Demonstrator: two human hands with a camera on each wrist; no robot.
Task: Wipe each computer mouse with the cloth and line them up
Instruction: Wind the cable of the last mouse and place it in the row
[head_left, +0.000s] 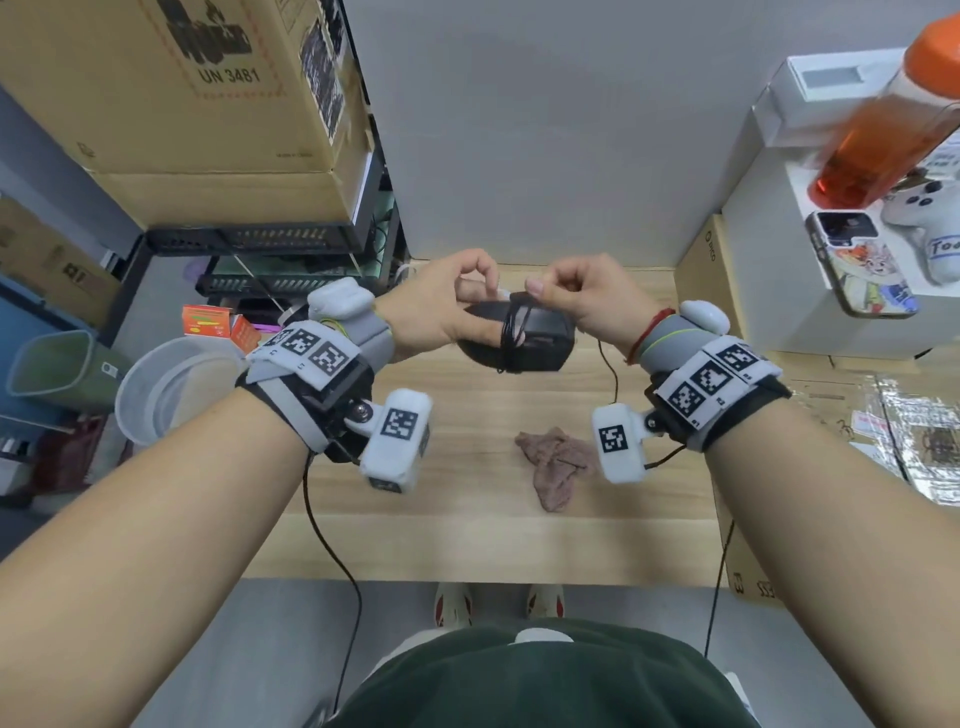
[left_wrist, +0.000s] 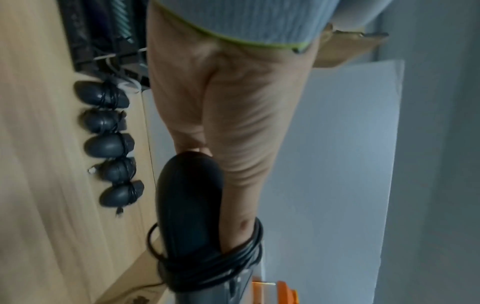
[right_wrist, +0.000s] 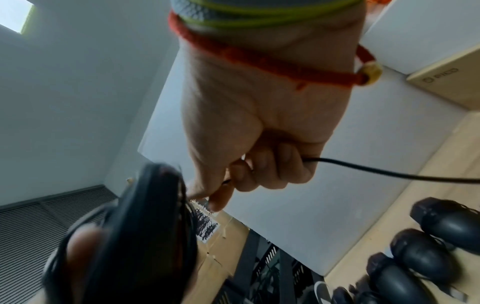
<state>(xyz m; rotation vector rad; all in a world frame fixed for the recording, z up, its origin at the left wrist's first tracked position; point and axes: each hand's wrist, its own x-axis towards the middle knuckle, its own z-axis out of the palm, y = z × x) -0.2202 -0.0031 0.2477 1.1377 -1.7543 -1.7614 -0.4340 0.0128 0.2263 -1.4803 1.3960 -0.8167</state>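
A: Mouse (head_left: 511, 338) is held above the tabletop (head_left: 467, 540), long axis running left to right between the hands, cable (head_left: 514, 332) wound round its middle.

B: Grip state?

A: Left hand (head_left: 441, 306) is curled round the rounded end of the mouse, one finger tucked under the windings. Right hand (head_left: 582, 296) is closed, the loose cable pinched between thumb and forefinger just above the mouse's squarer end. Right hand is judged to be the one winding.

B: Cloth?

A: Cloth (head_left: 558, 467) is left crumpled on the tabletop, nearer the body, untouched by either hand.

B: Row?

A: Five wrapped mice (left_wrist: 111, 142) are seen lined up side by side at the back edge in the left wrist view. Mouse in hand probably goes at the end of that row once the cable is tucked.

B: Text?

A: "UN 3481" is read on the cardboard box (head_left: 197, 83) at upper left. Other labels are too blurred.
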